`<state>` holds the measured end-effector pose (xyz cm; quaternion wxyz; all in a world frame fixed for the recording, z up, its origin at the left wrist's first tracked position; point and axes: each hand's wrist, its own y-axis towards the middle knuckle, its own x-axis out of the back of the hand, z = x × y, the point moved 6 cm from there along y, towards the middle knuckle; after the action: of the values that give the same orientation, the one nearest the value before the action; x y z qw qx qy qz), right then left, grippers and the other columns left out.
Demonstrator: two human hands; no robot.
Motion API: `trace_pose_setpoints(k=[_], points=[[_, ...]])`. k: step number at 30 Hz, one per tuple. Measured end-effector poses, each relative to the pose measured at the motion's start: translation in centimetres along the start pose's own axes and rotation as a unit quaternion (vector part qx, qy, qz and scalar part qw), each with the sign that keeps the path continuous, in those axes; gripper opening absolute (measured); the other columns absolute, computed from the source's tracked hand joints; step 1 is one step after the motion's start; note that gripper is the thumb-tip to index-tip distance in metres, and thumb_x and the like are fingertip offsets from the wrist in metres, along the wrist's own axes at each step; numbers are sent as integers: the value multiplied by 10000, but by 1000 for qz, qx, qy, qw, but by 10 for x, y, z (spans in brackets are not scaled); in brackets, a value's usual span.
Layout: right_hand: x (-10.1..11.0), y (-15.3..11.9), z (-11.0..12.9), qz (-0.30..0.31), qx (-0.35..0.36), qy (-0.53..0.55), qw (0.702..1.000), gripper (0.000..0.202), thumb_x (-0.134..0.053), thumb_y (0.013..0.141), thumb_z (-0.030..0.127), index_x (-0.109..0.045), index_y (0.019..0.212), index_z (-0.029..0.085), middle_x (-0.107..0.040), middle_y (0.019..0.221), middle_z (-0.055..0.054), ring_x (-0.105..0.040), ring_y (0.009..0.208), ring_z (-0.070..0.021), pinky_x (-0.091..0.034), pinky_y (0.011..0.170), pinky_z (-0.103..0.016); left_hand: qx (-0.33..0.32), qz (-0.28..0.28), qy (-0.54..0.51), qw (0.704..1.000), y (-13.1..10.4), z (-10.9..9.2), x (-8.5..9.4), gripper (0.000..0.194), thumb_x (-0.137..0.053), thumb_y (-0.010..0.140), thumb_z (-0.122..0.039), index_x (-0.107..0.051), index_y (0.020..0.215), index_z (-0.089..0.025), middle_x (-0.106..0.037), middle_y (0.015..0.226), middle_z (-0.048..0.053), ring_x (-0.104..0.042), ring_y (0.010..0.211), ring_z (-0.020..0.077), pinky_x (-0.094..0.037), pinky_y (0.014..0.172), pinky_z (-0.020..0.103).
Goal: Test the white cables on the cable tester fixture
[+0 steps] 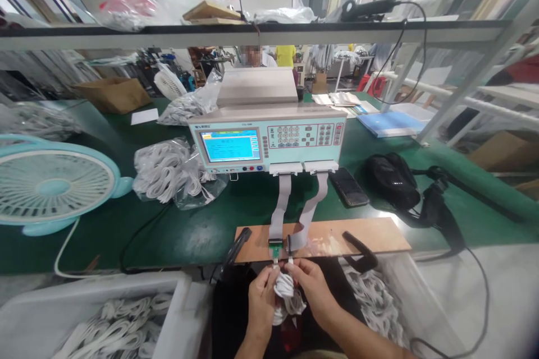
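Note:
A coiled white cable [284, 286] hangs between my two hands at the table's front edge. My left hand [264, 286] pinches one plug end just below a small green circuit board [275, 249]. The other end is pinched by my right hand [309, 277], close to the second connector [288, 244]. Whether the plugs are fully seated I cannot tell. Two grey ribbon cables [280, 207] run from these connectors up to a cable tester [269, 140] with a lit blue screen. Under the connectors lies a copper-coloured board [332, 238].
Black clamps [360, 249] hold the board. A bin of white cables [172, 291] stands at left, more cables [374, 303] at right. Around the tester are bagged cables [164, 171], a fan [54, 185], a phone [348, 186] and a black bag [391, 182]. A person [254, 57] sits beyond.

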<state>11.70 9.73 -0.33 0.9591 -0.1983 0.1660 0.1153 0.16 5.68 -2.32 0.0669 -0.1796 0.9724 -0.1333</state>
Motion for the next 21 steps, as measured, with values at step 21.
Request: trace_pose_setpoints(k=[21], points=[[2, 11, -10, 48, 35, 1, 998, 462, -758, 527, 584, -669, 635, 144, -564, 536, -15, -532, 566, -162, -445, 584, -245, -70, -39, 20, 997, 19, -2, -1, 528, -577, 630, -689, -472, 508, -186, -424, 491, -39, -432, 539, 131, -380, 545, 238]])
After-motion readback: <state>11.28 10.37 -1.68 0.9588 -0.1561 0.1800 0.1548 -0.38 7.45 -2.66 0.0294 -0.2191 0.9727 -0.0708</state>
